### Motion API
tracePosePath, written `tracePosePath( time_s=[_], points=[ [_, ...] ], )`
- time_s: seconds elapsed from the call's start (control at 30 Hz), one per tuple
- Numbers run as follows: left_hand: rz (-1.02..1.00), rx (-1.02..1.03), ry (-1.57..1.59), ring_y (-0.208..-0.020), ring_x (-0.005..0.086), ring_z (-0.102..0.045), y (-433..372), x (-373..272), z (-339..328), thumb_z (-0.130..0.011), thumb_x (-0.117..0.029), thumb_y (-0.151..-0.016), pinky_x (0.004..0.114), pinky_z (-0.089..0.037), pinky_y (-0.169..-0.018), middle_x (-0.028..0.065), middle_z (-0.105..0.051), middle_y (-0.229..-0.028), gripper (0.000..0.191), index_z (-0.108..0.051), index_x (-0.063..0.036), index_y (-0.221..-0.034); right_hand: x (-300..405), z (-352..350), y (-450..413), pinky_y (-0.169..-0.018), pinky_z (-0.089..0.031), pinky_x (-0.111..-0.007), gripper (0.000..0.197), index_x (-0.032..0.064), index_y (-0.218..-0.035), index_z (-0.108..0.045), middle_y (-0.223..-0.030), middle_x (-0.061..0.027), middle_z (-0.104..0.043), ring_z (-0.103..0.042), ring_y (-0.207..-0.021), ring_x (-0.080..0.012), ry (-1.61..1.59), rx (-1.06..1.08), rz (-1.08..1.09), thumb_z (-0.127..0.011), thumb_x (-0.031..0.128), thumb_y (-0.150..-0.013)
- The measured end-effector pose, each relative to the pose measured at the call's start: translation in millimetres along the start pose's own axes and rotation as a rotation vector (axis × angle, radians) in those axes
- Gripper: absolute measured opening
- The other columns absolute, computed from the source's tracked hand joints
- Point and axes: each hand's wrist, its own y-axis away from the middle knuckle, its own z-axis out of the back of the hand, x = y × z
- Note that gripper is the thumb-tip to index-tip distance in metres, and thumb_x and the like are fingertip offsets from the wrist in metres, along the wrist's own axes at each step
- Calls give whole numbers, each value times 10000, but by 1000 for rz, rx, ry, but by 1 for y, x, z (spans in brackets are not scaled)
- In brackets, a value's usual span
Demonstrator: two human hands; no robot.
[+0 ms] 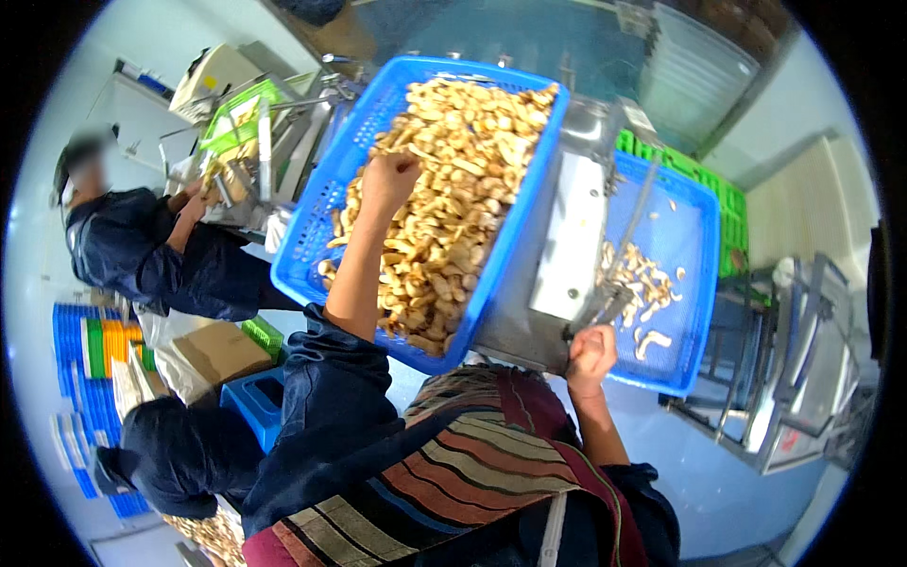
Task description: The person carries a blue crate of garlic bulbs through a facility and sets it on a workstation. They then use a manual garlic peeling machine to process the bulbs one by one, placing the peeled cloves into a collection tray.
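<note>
A large blue perforated plastic basket (545, 142) full of whole brown-and-cream mushrooms (453, 184) lies before me. Over the mushrooms is my left hand (390, 181), its fingers curled; whether it pinches a mushroom cannot be made out. My right hand (592, 354) is closed around the end of a lever handle (613, 305) at the near edge of a metal cutting device (567, 248). To the right of the device, a second blue basket (698, 283) holds sliced mushroom pieces (648, 283), spread loosely on its bottom.
A co-worker (156, 248) stands at the left by a metal bench with a green basket (244, 117). Another person (184, 453) is at the lower left, near a blue stool (255, 404) and a cardboard box (220, 361). A metal rack (772, 354) stands at the right.
</note>
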Motion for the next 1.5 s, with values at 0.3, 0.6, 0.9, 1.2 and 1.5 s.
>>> tracePosePath(
  time_s=[0.3,0.6,0.9,1.2,1.5],
  points=[
    [-262,186,-396,-802,297,-581,0,11,-89,-590,-133,-645,379,-466,-728,154,-608,-827,178,-650,-102,-810,16,-9,-4,-397,-281,-244,264,44,-587,-382,-472,-35,-404,-340,-403,-108,-35,-35,-18,-339,154,-823],
    [-77,58,467,-636,130,-586,20,-36,-78,-604,-66,-701,253,-454,-586,90,-622,-693,75,-614,-16,-756,6,-7,-1,-413,-325,-260,246,30,-680,-440,-497,-47,-442,-402,-426,-122,8,-23,-9,-355,203,-833],
    [-88,-228,14,-617,269,-607,-21,16,-57,-542,-101,-704,350,-479,-581,139,-617,-674,136,-659,-66,-763,2,-4,2,-438,-342,-285,271,20,-644,-453,-530,-61,-463,-424,-456,-157,1,-18,-58,-401,219,-821],
    [-318,42,-677,-961,249,-460,-37,-22,-92,-494,-124,-735,357,-374,-827,109,-524,-977,191,-639,-104,-858,11,-1,-2,-391,-270,-238,247,41,-680,-414,-489,-24,-409,-329,-401,-90,7,8,57,-371,219,-845],
    [52,337,271,-562,190,-605,41,-117,-199,-656,-268,-640,271,-478,-575,89,-631,-638,240,-672,-45,-725,13,-2,-4,-424,-321,-249,269,28,-667,-432,-523,-40,-443,-397,-448,-110,48,21,67,-368,212,-853]
  ],
)
